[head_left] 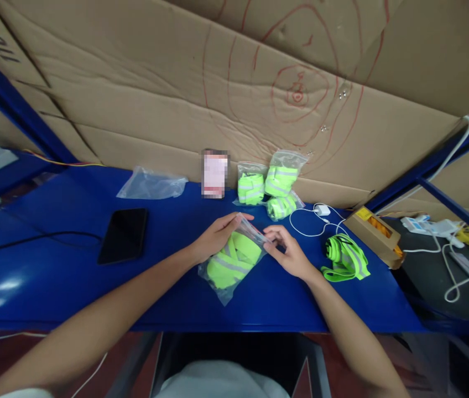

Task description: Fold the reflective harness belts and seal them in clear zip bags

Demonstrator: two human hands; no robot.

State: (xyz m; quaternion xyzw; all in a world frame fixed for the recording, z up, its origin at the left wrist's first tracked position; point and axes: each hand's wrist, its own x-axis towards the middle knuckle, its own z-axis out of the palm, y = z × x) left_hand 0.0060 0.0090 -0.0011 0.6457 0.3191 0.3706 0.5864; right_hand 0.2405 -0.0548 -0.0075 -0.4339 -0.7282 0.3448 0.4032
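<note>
A clear zip bag (225, 296) with a folded neon-yellow reflective strap (228, 264) inside lies tilted between my hands, above the blue table. My left hand (220, 235) pinches the far left corner of its mouth. At the right end of the zip edge, my right hand (286, 249) grips the plastic between thumb and fingers. Whether the zip is fully closed I cannot tell. To the right of my right hand, a loose rolled reflective strap (346, 258) rests unbagged on the table.
Several bagged straps (280, 179) lean by the cardboard wall (155, 99). An empty plastic bag (151, 184), a black tablet (123, 235) and a blurred-out upright object (214, 174) stand or lie leftward. Right are a white charger cable (301, 232) and an open cardboard box (373, 232).
</note>
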